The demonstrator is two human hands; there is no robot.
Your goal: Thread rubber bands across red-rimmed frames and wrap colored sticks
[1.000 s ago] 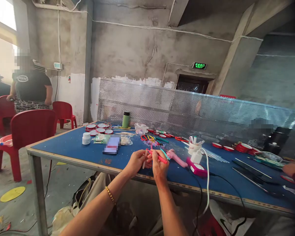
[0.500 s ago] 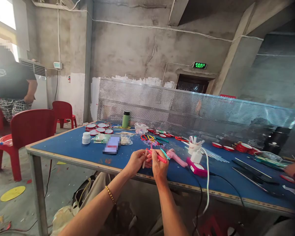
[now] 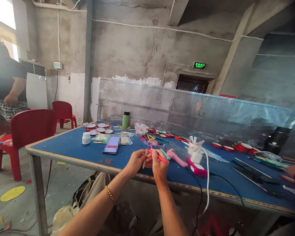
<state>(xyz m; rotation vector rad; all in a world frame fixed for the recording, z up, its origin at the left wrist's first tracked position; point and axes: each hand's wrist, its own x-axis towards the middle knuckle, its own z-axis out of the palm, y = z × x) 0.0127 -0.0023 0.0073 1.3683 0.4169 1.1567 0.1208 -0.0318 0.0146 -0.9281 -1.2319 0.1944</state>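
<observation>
At the centre of the frame, just below its middle, the person's left hand pinches a thin wooden stick, and the right hand grips a pink-red pen-like tool whose tip end is close to the stick. The two hands are close together; whether their fingers touch cannot be told. Both are at the front edge of the blue tabletop, which slants from the left of the frame down to the lower right. A bare blue stretch runs from the hands leftward to the corner, below a phone and a white bottle. Room is tighter on the right: a teal item, a pink curved object and a magenta box lie near the right hand. A perforated metal panel borders the far edge.

A green sign at upper right reads "EXIT" beneath Chinese characters. The print on the bottle and the box's label is too small to read, and the phone's screen is blurred.
</observation>
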